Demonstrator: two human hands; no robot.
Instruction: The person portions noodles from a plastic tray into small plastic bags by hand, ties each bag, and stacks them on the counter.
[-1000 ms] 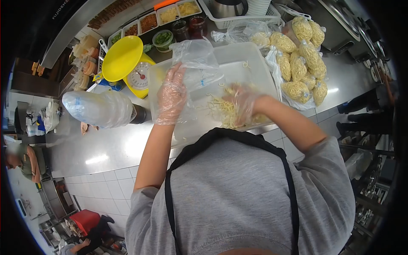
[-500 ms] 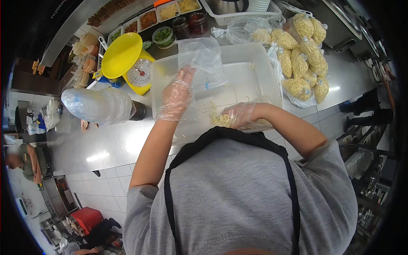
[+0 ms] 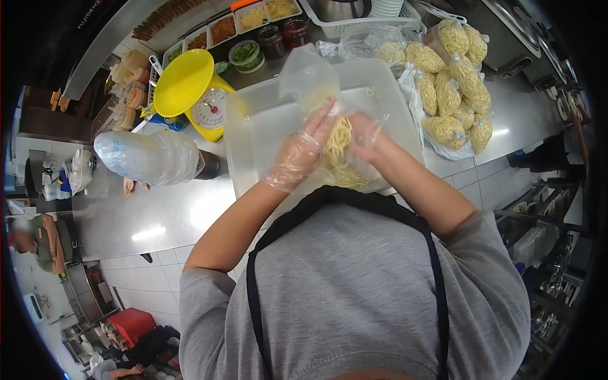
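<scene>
My left hand (image 3: 299,154), in a clear plastic glove, grips a thin clear plastic bag (image 3: 308,71) near its mouth. The bag points away from me, over the far rim of a translucent plastic bin (image 3: 256,120). My gloved right hand (image 3: 366,134) is close against the left and holds a bunch of pale yellow noodles (image 3: 338,144) at the bag. Their strands hang down toward my body, inside the bin's outline. Both hands are above the bin. Motion blurs the fingertips, and the bag's opening is partly hidden between the hands.
Several knotted bags of noodles (image 3: 465,76) are piled right of the bin. To the left stand a yellow dial scale (image 3: 209,111) and a plastic-wrapped stack (image 3: 149,157). Topping trays (image 3: 253,18) and sauce jars (image 3: 295,33) line the back. Another person (image 3: 47,244) stands far left.
My right hand has lifted noodles from the bin's near side and brought them up to the bag. My left hand has moved right with the bag, meeting it.
</scene>
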